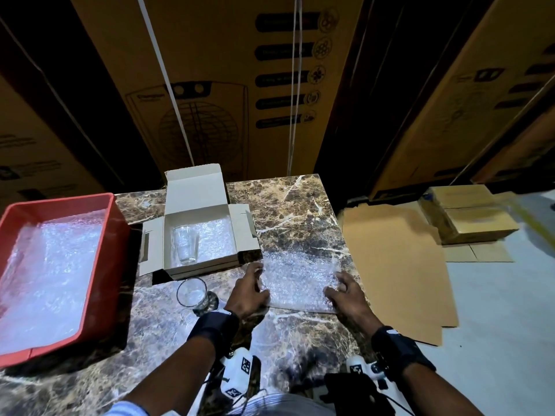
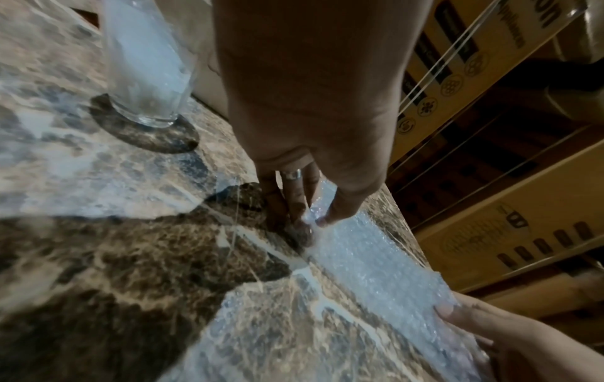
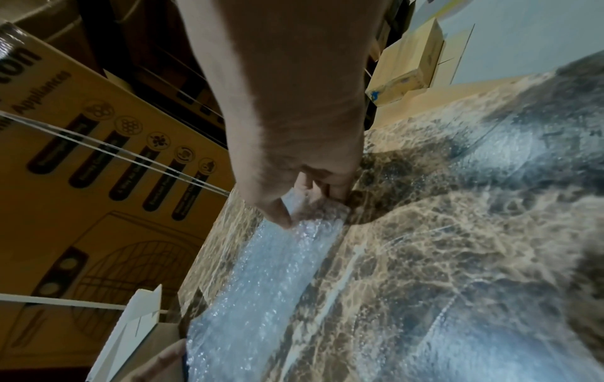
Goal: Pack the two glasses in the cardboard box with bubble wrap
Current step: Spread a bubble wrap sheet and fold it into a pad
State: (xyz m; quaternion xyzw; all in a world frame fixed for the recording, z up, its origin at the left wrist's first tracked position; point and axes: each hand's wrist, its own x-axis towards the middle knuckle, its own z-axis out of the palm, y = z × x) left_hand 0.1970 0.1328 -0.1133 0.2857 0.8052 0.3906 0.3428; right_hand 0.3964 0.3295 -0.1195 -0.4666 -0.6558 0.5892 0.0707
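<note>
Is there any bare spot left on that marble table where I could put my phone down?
Yes. The marble table is bare at its far right, beyond the bubble wrap sheet and right of the cardboard box. The near strip before the red tray is free too. The middle is crowded: box, loose glass, left hand, right hand.

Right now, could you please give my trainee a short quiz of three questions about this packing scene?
1. True or false: a glass already lies inside the box.
2. What do the left hand and right hand hold? A) a bubble wrap sheet B) the red tray C) a glass
3. Fill in: the second glass stands upright on the ____, in front of the box.

Key: 1 true; 2 A, the bubble wrap sheet; 3 table.
</note>
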